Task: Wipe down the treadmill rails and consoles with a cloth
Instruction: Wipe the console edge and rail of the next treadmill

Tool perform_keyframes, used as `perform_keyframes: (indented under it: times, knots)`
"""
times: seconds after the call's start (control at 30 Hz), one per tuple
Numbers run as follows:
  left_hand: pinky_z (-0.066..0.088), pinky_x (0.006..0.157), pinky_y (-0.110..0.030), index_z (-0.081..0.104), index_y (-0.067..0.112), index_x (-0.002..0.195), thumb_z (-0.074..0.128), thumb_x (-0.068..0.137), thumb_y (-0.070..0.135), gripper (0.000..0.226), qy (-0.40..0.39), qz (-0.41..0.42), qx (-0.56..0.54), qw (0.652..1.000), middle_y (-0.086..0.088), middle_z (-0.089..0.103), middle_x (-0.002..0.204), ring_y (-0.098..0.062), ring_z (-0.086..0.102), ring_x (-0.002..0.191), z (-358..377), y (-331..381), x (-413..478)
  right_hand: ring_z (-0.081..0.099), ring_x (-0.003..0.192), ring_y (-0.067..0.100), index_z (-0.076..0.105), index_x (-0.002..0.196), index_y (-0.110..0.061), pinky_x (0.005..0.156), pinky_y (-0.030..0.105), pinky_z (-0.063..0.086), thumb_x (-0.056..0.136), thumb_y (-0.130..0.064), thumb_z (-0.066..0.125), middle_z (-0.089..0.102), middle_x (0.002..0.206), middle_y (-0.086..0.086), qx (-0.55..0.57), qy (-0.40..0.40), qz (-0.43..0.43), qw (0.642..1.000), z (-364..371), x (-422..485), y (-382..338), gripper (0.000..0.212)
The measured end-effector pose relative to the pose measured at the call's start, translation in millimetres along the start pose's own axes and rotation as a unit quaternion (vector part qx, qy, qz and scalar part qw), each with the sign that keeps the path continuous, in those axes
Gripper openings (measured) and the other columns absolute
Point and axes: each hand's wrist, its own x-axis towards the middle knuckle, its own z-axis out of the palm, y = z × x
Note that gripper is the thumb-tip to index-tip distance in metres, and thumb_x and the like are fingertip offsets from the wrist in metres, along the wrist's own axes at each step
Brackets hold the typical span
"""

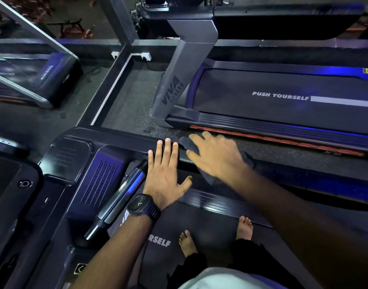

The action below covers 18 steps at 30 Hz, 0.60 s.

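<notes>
Spread flat, the right hand (216, 157) presses a dark cloth (207, 176) onto the treadmill rail (120, 137), near its console end. Just beside it, the left hand (164, 176) rests on the same rail, fingers straight and close together.

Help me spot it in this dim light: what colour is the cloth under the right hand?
The cloth is dark grey, nearly black; head view.

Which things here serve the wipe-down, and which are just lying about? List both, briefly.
In the job:
- cloth, pressed under the right hand
- side rail, with the left hand resting flat on it
- console

Just about:
- wristwatch
- wall sockets
- rubber floor
</notes>
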Motion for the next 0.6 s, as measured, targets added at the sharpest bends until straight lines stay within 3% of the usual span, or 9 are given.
perform_keyframes:
  times: [0.07,0.13,0.23,0.3,0.4,0.5,0.6]
  knots:
    - [-0.002,0.123,-0.053,0.008,0.008,0.159,0.033,0.075,0.065,0.105,-0.001,0.000,0.001,1.000,-0.013,-0.002,0.167,-0.029,-0.009,0.153,1,2,0,0.058,0.121,0.037,0.048,0.142,-0.028,0.091,0.047,0.047,0.100,-0.060,0.030,0.058,0.139,0.009,0.031,-0.104,0.040,0.993,-10,22,13,0.056]
    - [-0.002,0.123,-0.052,0.009,0.008,0.159,0.033,0.075,0.065,0.104,0.003,0.000,0.000,1.000,-0.013,-0.001,0.167,-0.029,-0.009,0.154,1,3,-2,0.056,0.123,0.038,0.052,0.142,-0.021,0.098,0.050,0.048,0.100,-0.059,0.025,0.058,0.139,0.014,0.038,-0.155,0.113,0.981,-12,28,20,0.063]
    - [0.000,0.124,-0.051,0.010,0.007,0.159,0.035,0.075,0.064,0.104,0.006,0.002,-0.008,1.000,-0.013,0.000,0.167,-0.029,-0.008,0.154,1,3,-2,0.057,0.115,0.040,0.050,0.138,-0.015,0.093,0.053,0.050,0.101,-0.054,0.027,0.058,0.131,0.015,0.010,-0.083,0.136,0.987,-4,5,11,0.058]
    - [0.001,0.124,-0.052,0.010,0.007,0.159,0.036,0.075,0.064,0.104,0.005,0.004,-0.011,1.000,-0.013,0.000,0.167,-0.030,-0.007,0.154,2,3,-2,0.057,0.114,0.039,0.045,0.141,-0.020,0.089,0.050,0.050,0.101,-0.055,0.032,0.056,0.132,0.010,-0.014,-0.011,0.074,0.997,1,-14,4,0.055]
    - [0.001,0.123,-0.053,0.013,0.007,0.158,0.038,0.075,0.063,0.104,0.009,0.008,-0.010,1.000,-0.014,0.002,0.167,-0.031,-0.005,0.154,2,4,-1,0.059,0.116,0.038,0.041,0.146,-0.027,0.085,0.047,0.049,0.101,-0.057,0.034,0.056,0.137,0.006,0.004,0.002,-0.009,1.000,-1,-7,8,0.054]
    - [0.003,0.123,-0.055,0.013,0.006,0.158,0.037,0.077,0.063,0.102,0.010,0.008,-0.001,1.000,-0.014,0.004,0.166,-0.031,-0.004,0.154,3,6,-1,0.058,0.120,0.038,0.050,0.139,-0.022,0.087,0.046,0.046,0.101,-0.055,0.029,0.060,0.135,0.012,0.049,-0.093,0.073,0.992,-9,17,18,0.055]
    - [0.004,0.123,-0.056,0.014,0.006,0.158,0.038,0.076,0.063,0.103,0.012,0.007,0.005,1.000,-0.015,0.006,0.166,-0.031,-0.001,0.154,3,10,-3,0.056,0.116,0.040,0.050,0.137,-0.016,0.090,0.049,0.047,0.101,-0.053,0.030,0.058,0.131,0.015,0.045,-0.076,0.138,0.987,-5,4,16,0.056]
